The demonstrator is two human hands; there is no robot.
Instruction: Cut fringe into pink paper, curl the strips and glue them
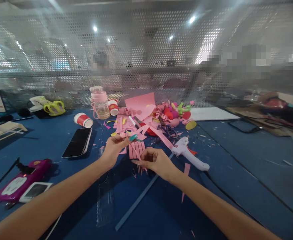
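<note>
A narrow pink strip (pixel 135 151), which looks like paper or foam sheet, runs slantwise between my two hands. My left hand (pixel 115 148) pinches its upper end, with a teal tip showing at the thumb. At the lower end, the fingers of my right hand (pixel 159 161) are closed on the same strip. Just behind it lies a pink piece with dark parallel lines (pixel 140 146). A white hot glue gun (pixel 190 154) rests to the right of my right hand. Below my left hand is a clear ruler (pixel 105 200).
Pink scraps and a pink sheet (pixel 141 105) are heaped ahead, beside colourful craft pieces (pixel 173 115). A phone (pixel 77 143), paper cups (pixel 83 120) and a pink-lidded bottle (pixel 100 105) stand left. A magenta device (pixel 23 181) lies nearer. A perforated metal screen (pixel 141 50) closes off the back.
</note>
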